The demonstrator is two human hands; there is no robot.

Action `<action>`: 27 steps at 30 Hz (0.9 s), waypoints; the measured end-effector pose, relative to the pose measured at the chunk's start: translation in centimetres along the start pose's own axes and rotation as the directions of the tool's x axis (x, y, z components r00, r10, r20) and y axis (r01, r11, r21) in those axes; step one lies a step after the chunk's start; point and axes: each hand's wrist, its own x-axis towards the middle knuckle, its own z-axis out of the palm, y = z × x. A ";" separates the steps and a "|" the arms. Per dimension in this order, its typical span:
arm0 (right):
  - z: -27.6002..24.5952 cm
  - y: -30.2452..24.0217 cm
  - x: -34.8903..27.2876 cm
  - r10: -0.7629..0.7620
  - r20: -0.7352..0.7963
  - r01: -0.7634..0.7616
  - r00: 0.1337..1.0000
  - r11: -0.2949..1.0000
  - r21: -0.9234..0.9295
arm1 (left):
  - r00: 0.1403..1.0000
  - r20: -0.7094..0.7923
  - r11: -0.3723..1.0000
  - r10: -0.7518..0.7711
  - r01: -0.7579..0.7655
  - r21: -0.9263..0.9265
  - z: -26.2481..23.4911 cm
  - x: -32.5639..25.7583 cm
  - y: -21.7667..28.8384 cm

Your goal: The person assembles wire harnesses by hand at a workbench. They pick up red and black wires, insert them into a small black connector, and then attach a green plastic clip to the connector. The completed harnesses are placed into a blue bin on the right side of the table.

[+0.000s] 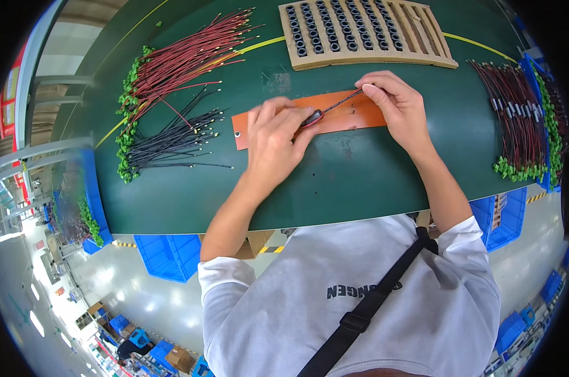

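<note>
Left hand (273,135) is pinching a small red-handled tool (312,118); right hand (394,103) is gripping a red-and-black wire pair (344,100) over the orange mat (347,119) on the bench (360,182). Finished bundles (517,107) are lying right of the grip, untouched wires (177,69) left; seemingly midway.

Shirt: light grey, short sleeves, dark printed lettering across the chest.
Strap: black, diagonal, plastic buckle.
Left hand (273,139), right hand (394,103): bare, ungloved.
</note>
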 end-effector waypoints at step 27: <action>0.7 1.1 -0.4 0.225 0.074 -0.232 0.971 0.967 0.103 | 0.867 0.451 0.330 -0.213 0.499 -0.801 4.8 3.5 -1.2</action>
